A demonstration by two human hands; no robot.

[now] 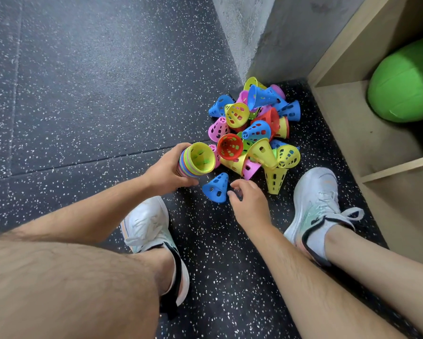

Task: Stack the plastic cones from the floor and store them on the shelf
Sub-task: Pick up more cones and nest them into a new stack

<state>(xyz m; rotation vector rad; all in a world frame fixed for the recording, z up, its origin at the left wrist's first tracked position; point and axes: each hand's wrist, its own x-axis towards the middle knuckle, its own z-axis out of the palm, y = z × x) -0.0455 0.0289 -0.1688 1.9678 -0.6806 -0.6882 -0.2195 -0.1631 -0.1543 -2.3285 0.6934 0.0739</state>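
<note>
A heap of perforated plastic cones (257, 128) in blue, yellow, pink and red lies on the speckled floor near the wall corner. My left hand (166, 171) grips a nested stack of cones (198, 161) lying sideways, with a yellow one outermost and its mouth facing me. A single blue cone (216, 188) lies on its side in front of the heap. My right hand (248, 204) hovers at that blue cone's rim, fingers curled and touching or nearly touching it, nothing lifted. The wooden shelf (362, 143) stands at the right.
A green roll (406, 79) fills the shelf's upper compartment. My two white shoes (147, 226) (317, 204) flank the work spot. A grey concrete wall (266, 33) rises behind the heap. Dark rubber floor (83, 94) stretches out to the left.
</note>
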